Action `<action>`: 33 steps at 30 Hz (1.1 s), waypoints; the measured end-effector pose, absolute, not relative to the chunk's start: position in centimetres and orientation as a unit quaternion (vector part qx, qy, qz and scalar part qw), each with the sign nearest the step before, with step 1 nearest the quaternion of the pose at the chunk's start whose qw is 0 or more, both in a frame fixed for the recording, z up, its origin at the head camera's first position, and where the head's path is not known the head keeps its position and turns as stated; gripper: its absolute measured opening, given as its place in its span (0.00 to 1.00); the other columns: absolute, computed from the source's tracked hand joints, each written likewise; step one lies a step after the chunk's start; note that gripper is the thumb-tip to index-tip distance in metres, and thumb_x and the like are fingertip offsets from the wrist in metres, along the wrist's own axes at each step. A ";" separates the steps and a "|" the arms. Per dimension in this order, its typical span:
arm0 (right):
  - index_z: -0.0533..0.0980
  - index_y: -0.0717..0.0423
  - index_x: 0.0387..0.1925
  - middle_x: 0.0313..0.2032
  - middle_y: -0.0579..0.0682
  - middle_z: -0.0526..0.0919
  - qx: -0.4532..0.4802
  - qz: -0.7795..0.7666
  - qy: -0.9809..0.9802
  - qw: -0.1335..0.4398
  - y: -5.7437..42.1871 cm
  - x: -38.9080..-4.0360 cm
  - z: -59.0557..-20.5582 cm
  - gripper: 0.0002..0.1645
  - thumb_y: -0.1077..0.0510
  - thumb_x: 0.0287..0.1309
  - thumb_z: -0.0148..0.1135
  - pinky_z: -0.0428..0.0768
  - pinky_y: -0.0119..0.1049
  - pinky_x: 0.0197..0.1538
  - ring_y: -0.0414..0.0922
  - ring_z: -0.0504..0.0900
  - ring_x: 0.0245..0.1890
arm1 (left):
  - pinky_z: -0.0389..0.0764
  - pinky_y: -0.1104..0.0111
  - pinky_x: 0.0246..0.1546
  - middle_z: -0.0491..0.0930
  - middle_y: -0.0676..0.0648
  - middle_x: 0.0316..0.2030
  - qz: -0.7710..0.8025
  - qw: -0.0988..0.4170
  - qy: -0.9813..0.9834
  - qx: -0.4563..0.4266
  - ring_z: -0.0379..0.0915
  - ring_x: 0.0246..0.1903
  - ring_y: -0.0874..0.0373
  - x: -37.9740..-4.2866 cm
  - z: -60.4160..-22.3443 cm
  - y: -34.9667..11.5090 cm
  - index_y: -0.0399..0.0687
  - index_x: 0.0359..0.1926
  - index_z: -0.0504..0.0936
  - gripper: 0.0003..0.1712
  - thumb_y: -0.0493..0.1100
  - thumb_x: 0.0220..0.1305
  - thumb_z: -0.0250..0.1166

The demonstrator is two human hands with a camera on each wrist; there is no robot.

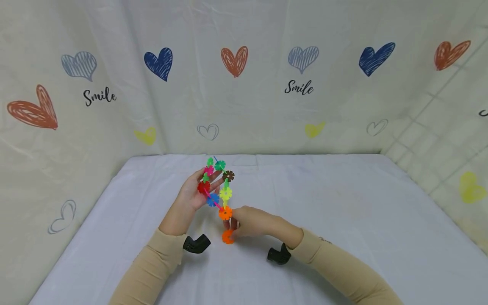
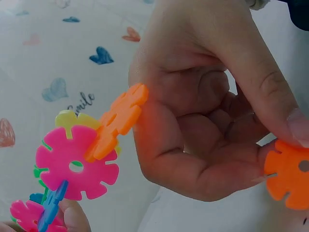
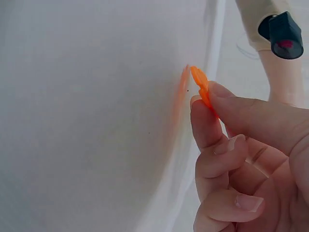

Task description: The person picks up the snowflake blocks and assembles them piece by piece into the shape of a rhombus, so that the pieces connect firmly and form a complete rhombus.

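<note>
My left hand holds a chain of flower-shaped interlocking discs above the table, its fingers partly behind the chain. The linked discs are green, pink, red, blue, yellow, brown and orange, strung in a narrow loop shape. At its lower end sits an orange disc. My right hand, just below and to the right, pinches a separate orange disc between thumb and index finger. The right wrist view shows that disc nearly edge-on. In the left wrist view, a pink disc has an orange one slotted into it.
A white cloth covers the table. Behind it hangs a pale curtain printed with hearts and "Smile". Black bent devices sit by the left wrist and the right wrist.
</note>
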State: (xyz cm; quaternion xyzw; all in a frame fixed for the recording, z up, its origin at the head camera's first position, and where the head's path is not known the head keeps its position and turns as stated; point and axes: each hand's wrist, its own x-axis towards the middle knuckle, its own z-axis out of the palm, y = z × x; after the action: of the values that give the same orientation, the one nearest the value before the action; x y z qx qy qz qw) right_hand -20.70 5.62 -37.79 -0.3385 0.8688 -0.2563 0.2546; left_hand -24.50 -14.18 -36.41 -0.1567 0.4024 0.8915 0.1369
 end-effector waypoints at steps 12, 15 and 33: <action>0.79 0.46 0.40 0.28 0.42 0.84 -0.347 -0.356 0.825 0.269 9.5 -21.5 -37.4 0.10 0.63 0.62 0.70 0.76 0.34 0.37 0.42 0.81 0.28 | 0.81 0.70 0.40 0.70 0.41 0.70 0.894 0.127 0.398 -0.162 0.79 0.54 0.45 -24.5 -36.7 -14.0 0.55 0.63 0.64 0.16 0.53 0.83 0.43; 0.80 0.48 0.42 0.29 0.44 0.84 -0.340 -0.385 0.816 0.266 10.6 -22.1 -36.6 0.09 0.62 0.63 0.70 0.76 0.35 0.38 0.51 0.82 0.32 | 0.82 0.69 0.40 0.72 0.42 0.69 0.889 0.131 0.404 -0.169 0.79 0.53 0.46 -24.6 -36.8 -13.9 0.55 0.63 0.65 0.17 0.54 0.82 0.46; 0.79 0.59 0.48 0.37 0.54 0.88 -0.226 -0.527 0.808 0.133 12.1 -25.7 -32.0 0.12 0.62 0.66 0.68 0.74 0.34 0.38 0.49 0.80 0.36 | 0.85 0.65 0.41 0.74 0.39 0.67 0.872 0.183 0.428 -0.152 0.80 0.57 0.40 -23.8 -37.3 -11.5 0.52 0.67 0.67 0.20 0.52 0.82 0.48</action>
State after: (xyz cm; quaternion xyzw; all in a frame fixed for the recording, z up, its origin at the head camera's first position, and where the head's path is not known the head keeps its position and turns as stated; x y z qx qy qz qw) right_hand -25.67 12.05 -31.98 -0.2262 0.8082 -0.5273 0.1331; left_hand -23.81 -11.51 -37.35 -0.1518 0.4277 0.8722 0.1826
